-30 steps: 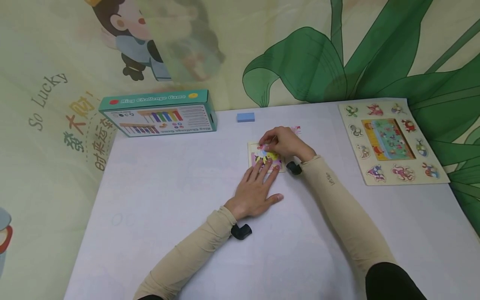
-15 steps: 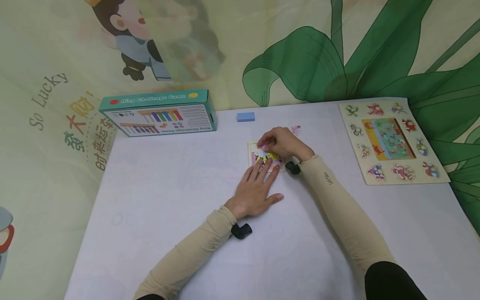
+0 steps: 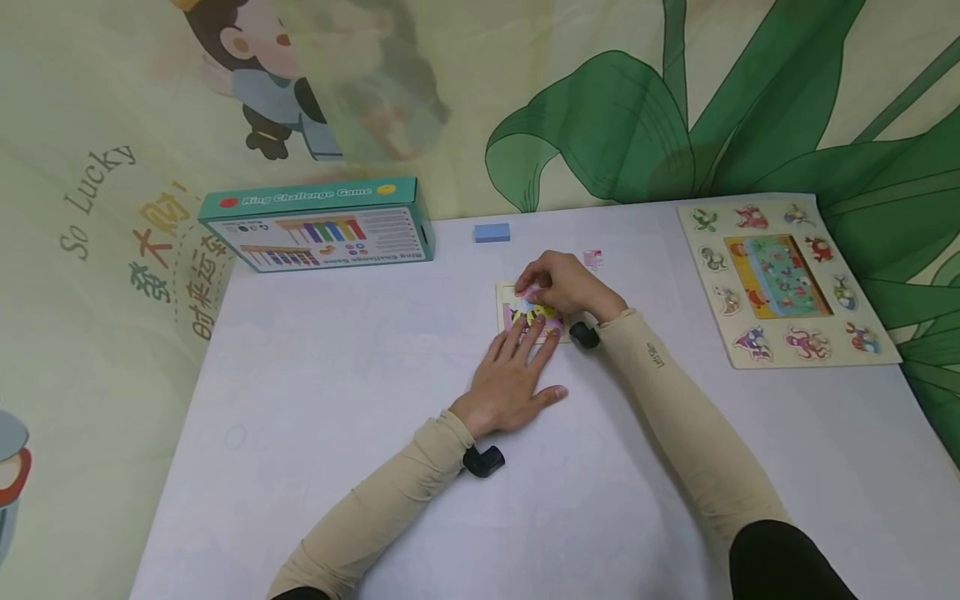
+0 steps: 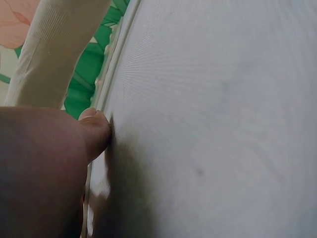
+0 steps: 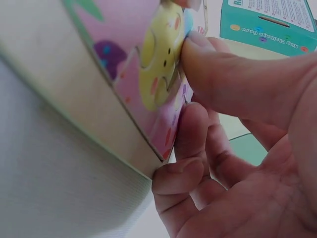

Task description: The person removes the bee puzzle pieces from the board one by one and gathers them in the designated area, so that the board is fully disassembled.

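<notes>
A small jigsaw puzzle in a pale wooden frame (image 3: 505, 323) lies on the white table, with a yellow cartoon figure (image 5: 157, 64) on pink. The left hand (image 3: 510, 387) lies palm down, fingers straight and spread, its fingertips resting on the puzzle's near part. In the left wrist view its thumb (image 4: 95, 130) lies against the tabletop. Over the puzzle's far side, the right hand (image 3: 568, 285) curls its fingers and pinches a pinkish puzzle piece (image 3: 533, 292), largely covered by the fingers. The right thumb (image 5: 200, 54) is close against the puzzle face. A loose pink piece (image 3: 592, 260) lies beyond the right hand.
A teal Ring Challenge Game box (image 3: 318, 225) stands at the back left. A blue block (image 3: 491, 233) sits near the back edge. At the right lies a larger wooden puzzle board (image 3: 708, 321) with animal pictures. A printed cloth (image 3: 420, 100) hangs behind the table.
The right hand has shifted very slightly left, leaving the loose pink piece more fully visible. The left hand stays in place on the puzzle.
</notes>
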Tool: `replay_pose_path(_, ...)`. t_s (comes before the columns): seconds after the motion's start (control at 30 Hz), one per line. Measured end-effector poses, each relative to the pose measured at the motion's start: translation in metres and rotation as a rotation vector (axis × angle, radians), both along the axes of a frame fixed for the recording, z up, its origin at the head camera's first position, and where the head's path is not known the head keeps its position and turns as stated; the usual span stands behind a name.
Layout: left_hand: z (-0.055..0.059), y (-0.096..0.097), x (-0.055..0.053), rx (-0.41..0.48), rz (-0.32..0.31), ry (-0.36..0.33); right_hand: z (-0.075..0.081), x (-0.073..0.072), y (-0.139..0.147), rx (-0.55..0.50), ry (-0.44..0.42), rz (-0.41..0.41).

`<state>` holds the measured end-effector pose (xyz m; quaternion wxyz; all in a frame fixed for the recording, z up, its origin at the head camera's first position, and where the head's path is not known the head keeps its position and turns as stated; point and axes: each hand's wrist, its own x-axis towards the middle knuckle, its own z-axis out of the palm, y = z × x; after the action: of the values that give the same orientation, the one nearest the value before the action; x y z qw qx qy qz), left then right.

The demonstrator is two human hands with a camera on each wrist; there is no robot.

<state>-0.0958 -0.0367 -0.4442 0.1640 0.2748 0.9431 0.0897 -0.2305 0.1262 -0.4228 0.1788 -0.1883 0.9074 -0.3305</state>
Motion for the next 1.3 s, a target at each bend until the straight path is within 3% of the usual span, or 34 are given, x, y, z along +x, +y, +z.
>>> replay_pose_path(0.4,-0.0007,0.0000,-0.0008,-0.003,0.001,-0.004,-0.0007,-0.0007,0.0003,-0.054,-0.022,-0.041)
replay_pose_path(0.57,-0.0011,0.0003,-0.0007,-0.006,-0.001,-0.007,-0.0023,-0.0021,0.0011,-0.030,-0.035,-0.055)
replay_pose_path(1.3,0.0001,-0.0001,0.0001,-0.004,-0.004,-0.003,-0.0015,-0.0016,0.0044,-0.023,-0.028,-0.041)
